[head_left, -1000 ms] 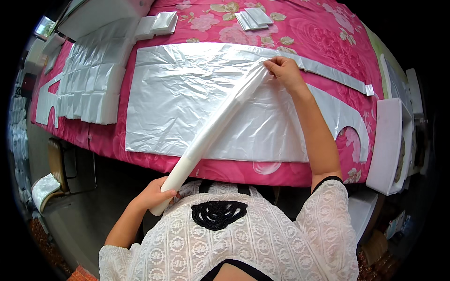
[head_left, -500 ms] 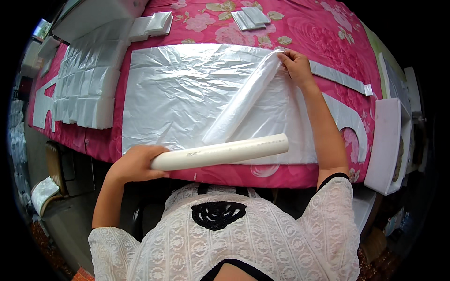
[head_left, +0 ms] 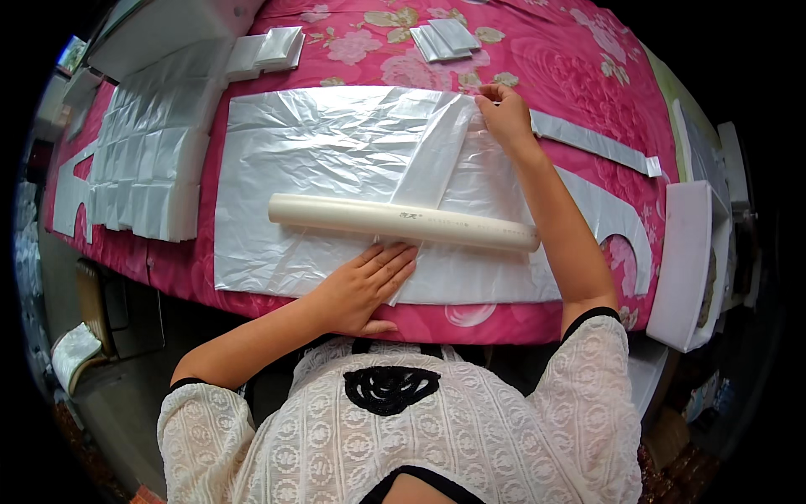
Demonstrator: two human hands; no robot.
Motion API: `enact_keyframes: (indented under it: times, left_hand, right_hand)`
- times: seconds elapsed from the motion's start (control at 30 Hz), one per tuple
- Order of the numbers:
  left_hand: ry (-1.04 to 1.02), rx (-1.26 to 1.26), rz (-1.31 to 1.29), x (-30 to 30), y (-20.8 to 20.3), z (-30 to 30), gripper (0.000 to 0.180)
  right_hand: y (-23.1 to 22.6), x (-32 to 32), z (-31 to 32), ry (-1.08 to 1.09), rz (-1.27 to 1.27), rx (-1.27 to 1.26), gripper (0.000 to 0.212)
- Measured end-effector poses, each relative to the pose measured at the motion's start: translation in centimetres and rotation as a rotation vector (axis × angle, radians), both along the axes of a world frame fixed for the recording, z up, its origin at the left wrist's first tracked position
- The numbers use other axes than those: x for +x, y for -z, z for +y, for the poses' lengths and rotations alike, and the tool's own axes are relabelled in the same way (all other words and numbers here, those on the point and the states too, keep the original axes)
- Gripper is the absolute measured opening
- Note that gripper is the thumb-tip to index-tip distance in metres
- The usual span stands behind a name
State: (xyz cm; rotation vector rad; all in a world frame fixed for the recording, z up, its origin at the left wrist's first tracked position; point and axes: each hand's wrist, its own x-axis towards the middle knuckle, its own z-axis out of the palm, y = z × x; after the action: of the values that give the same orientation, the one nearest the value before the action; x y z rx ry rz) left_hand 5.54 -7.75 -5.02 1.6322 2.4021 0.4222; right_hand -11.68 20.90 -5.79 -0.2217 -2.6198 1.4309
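A thin, shiny, whitish plastic sheet (head_left: 302, 143) lies spread out and creased in front of me. A white plastic pipe (head_left: 361, 216) rests crosswise on it, touched by neither hand. My left hand (head_left: 369, 286) is open and flat, fingers stretched over the sheet's near edge just below the pipe. At the sheet's far edge, my right hand (head_left: 504, 118) is closed, thumb and fingers pinching the film. A folded-over strip of the sheet (head_left: 432, 151) slants from near that hand down to the pipe, which covers its lower end.
Stacks of folded plastic (head_left: 151, 143) stand at the left, with small folded packets (head_left: 445, 39) at the back. A flat cut plastic piece (head_left: 604, 210) and a narrow strip (head_left: 596, 144) lie to the right. A white box (head_left: 684, 260) stands by the table's right edge. Pink floral cloth (head_left: 361, 67) covers the table.
My left hand has let go of the pipe, which now lies on the sheet, and has moved right onto the near edge. The rolled fold now lies flatter; my right hand shifted slightly left.
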Motion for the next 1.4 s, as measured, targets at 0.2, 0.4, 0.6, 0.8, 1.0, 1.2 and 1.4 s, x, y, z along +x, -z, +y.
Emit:
enact_keyframes:
  times: [0.2, 0.4, 0.6, 0.8, 1.0, 1.2, 1.4]
  left_hand:
    - [-0.102, 0.009, -0.004, 2.6, 0.6, 0.5, 0.085]
    - [-0.131, -0.028, 0.015, 3.4, 0.5, 0.8, 0.083]
    - [-0.143, 0.002, 0.003, 3.5, 0.6, 1.2, 0.081]
    - [-0.258, -0.016, 0.024, 6.1, 0.8, 2.1, 0.077]
    - [-0.304, -0.037, -0.01, 7.2, 1.5, 2.5, 0.075]
    - [-0.276, 0.002, -0.039, 6.9, 1.0, 2.4, 0.071]
    - [-0.264, 0.256, -0.146, 5.8, 1.2, -0.1, 0.057]
  right_hand:
    - [-4.0, 13.6, -5.8, -0.571, 0.153, 0.288, 0.038]
    - [-3.2, 16.5, -2.9, -0.422, 0.175, 0.502, 0.045]
    - [-3.0, 14.8, 4.2, -0.058, 0.153, 0.515, 0.044]
    - [-4.2, 18.1, -1.0, -0.634, 0.166, 0.461, 0.048]
    - [-2.4, 11.8, -4.2, -0.652, 0.269, 0.507, 0.048]
    - [-1.0, 1.5, -5.7, -0.553, 0.391, 0.53, 0.047]
    - [-2.0, 5.3, -6.4, -0.602, 0.521, 0.361, 0.044]
